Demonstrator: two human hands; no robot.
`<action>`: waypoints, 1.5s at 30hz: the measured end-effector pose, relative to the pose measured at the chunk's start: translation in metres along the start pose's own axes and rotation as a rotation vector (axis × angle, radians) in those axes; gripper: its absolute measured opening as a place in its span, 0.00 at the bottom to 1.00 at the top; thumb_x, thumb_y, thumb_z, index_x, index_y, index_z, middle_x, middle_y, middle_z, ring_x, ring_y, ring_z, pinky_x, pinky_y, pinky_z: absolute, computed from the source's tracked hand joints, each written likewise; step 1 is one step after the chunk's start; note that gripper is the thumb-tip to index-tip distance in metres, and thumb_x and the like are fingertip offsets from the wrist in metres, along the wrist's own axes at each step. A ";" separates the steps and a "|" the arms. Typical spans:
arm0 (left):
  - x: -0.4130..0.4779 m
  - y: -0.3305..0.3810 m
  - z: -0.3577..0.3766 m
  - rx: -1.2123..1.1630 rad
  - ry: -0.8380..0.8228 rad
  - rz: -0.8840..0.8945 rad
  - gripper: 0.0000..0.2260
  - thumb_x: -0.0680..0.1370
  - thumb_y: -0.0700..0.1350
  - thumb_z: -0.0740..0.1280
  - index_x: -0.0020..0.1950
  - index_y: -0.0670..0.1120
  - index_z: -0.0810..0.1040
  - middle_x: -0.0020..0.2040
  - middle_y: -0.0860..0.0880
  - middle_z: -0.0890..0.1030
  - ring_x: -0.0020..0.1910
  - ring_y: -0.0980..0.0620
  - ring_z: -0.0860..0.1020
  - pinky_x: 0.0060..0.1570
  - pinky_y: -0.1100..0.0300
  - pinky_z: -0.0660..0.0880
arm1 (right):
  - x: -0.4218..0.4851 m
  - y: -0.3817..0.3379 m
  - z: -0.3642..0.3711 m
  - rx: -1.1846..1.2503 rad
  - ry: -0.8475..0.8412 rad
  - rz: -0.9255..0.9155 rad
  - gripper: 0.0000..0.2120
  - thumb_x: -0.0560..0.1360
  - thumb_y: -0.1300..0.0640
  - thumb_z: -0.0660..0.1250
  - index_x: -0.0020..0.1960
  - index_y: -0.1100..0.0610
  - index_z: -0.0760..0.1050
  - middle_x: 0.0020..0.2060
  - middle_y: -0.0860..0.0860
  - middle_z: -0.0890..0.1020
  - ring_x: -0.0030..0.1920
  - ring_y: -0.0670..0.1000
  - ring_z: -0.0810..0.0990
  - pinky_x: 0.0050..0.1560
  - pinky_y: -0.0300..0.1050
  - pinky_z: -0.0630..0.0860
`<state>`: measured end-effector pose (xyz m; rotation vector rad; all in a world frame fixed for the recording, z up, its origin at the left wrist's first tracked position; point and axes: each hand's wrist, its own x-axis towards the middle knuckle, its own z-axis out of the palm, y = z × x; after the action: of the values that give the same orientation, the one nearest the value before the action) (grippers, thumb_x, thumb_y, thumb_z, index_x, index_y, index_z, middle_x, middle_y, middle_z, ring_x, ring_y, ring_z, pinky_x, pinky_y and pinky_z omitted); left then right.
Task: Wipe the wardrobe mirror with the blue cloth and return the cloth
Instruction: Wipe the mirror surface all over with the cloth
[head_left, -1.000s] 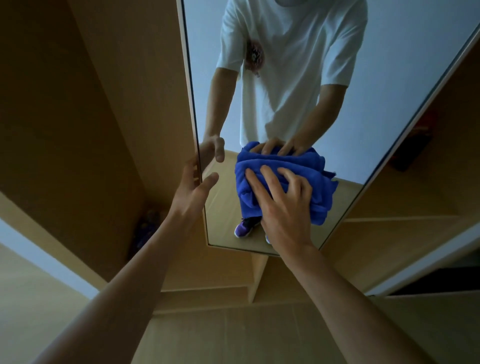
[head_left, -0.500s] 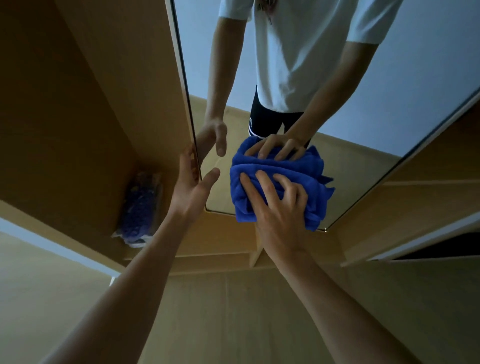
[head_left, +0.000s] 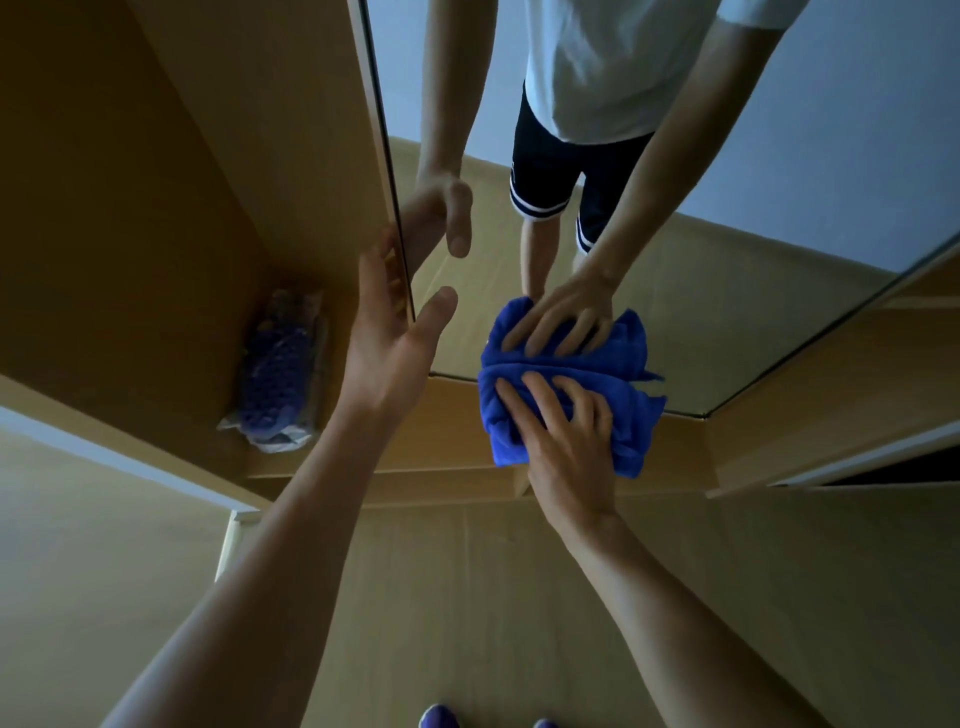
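The blue cloth (head_left: 569, 410) is bunched into thick folds and is pressed against the wardrobe mirror (head_left: 831, 156) at its lower edge, nearer the lower right corner than the left. Part of the cloth is laid on the glass and part is hung past the lower edge, over the wooden panel below.

The right grip (head_left: 566, 441) is set on the cloth from the front. Its fingers (head_left: 537, 402) are spread and bent into the folds, so the grip is clamped on the cloth. The thumb is hidden.

The left grip (head_left: 387, 332) is held apart and holds nothing. Its palm is turned toward the mirror's left edge, the fingers are stretched up along that edge and partly hidden behind it, and the thumb is pointed out in front of the glass. Whether the edge is touched cannot be told.

Both grips and the cloth are repeated in the glass, together with a white shirt and dark shorts with white bands.

A bluish bundle in clear plastic wrap (head_left: 283, 374) is laid on the wardrobe shelf (head_left: 156, 410) left of the mirror. A pale wooden floor (head_left: 467, 597) is seen below, and the toes of two purple shoes (head_left: 439, 717) are cut by the bottom border.
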<state>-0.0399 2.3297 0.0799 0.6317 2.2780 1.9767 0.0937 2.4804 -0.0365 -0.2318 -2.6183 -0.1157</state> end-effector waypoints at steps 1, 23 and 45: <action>-0.002 0.000 0.002 -0.001 0.006 -0.004 0.30 0.78 0.46 0.68 0.77 0.44 0.61 0.75 0.47 0.71 0.76 0.50 0.69 0.74 0.40 0.67 | -0.007 0.001 0.005 0.016 -0.066 -0.001 0.24 0.77 0.61 0.67 0.72 0.49 0.74 0.67 0.51 0.77 0.63 0.59 0.75 0.64 0.59 0.70; -0.006 0.133 0.000 -0.008 0.116 -0.026 0.34 0.75 0.55 0.67 0.77 0.52 0.59 0.75 0.49 0.69 0.75 0.52 0.68 0.75 0.42 0.66 | 0.046 0.051 -0.170 0.288 -0.282 -0.104 0.28 0.71 0.59 0.71 0.70 0.49 0.72 0.61 0.46 0.77 0.60 0.52 0.76 0.61 0.51 0.73; 0.050 0.394 -0.060 0.079 0.156 0.353 0.34 0.77 0.54 0.68 0.79 0.53 0.58 0.73 0.44 0.70 0.70 0.45 0.74 0.69 0.39 0.72 | 0.200 0.076 -0.493 -0.005 0.381 -0.251 0.29 0.70 0.60 0.51 0.67 0.59 0.77 0.61 0.56 0.80 0.58 0.60 0.78 0.58 0.59 0.74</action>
<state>-0.0002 2.3275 0.4793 0.9809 2.4911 2.1589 0.1727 2.5218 0.4937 0.1101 -2.2550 -0.2290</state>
